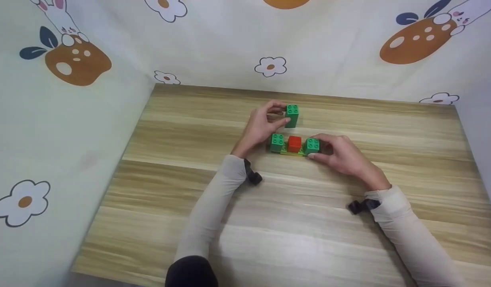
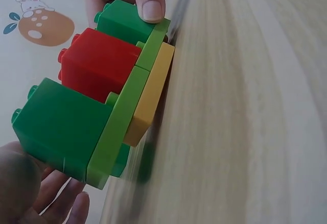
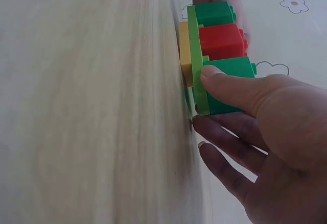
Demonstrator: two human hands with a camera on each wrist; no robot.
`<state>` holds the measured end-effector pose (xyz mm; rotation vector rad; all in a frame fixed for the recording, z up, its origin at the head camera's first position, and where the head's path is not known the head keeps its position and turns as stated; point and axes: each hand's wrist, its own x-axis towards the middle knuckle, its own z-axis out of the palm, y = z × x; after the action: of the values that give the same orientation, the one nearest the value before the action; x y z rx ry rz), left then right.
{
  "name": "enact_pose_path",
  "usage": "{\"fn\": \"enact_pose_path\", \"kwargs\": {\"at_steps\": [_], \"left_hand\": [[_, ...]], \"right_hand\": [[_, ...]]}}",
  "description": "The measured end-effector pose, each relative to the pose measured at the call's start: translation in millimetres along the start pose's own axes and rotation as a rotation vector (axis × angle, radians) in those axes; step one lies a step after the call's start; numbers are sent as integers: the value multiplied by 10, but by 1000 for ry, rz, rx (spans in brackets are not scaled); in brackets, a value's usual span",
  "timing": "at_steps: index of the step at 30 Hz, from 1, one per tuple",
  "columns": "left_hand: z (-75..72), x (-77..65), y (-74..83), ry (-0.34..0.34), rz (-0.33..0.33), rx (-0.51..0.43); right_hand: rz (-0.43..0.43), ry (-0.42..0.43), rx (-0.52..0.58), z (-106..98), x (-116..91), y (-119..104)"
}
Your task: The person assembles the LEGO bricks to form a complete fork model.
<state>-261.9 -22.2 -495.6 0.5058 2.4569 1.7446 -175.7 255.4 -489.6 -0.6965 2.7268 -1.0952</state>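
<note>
In the head view my left hand [image 1: 262,122] pinches a tall green block [image 1: 292,117] behind a low brick build. The build has a red brick [image 1: 294,144] between a left green brick [image 1: 277,142] and a right green brick [image 1: 312,146]. They sit on light green plates [image 2: 130,101], with a yellow brick [image 2: 150,96] underneath. My right hand [image 1: 341,153] grips the build's right end, thumb on the front and fingers behind. In the left wrist view the build hides the tall block, and only part of my left hand [image 2: 51,193] shows.
The wooden table [image 1: 293,223] spreads around the build. Behind it hangs a patterned cloth wall [image 1: 329,56], and another cloth wall [image 1: 58,131] lines the left side. Black straps [image 1: 253,175] are on both wrists.
</note>
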Motion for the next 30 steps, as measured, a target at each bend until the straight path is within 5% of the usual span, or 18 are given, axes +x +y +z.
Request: {"fn": "enact_pose_path", "kwargs": {"at_steps": [17, 30], "left_hand": [[-145, -63, -57, 18, 23, 22], [-145, -148, -64, -13, 60, -41]], "right_hand": [[56, 30, 59, -210, -33, 104], [71, 203, 84, -466, -100, 73]]}}
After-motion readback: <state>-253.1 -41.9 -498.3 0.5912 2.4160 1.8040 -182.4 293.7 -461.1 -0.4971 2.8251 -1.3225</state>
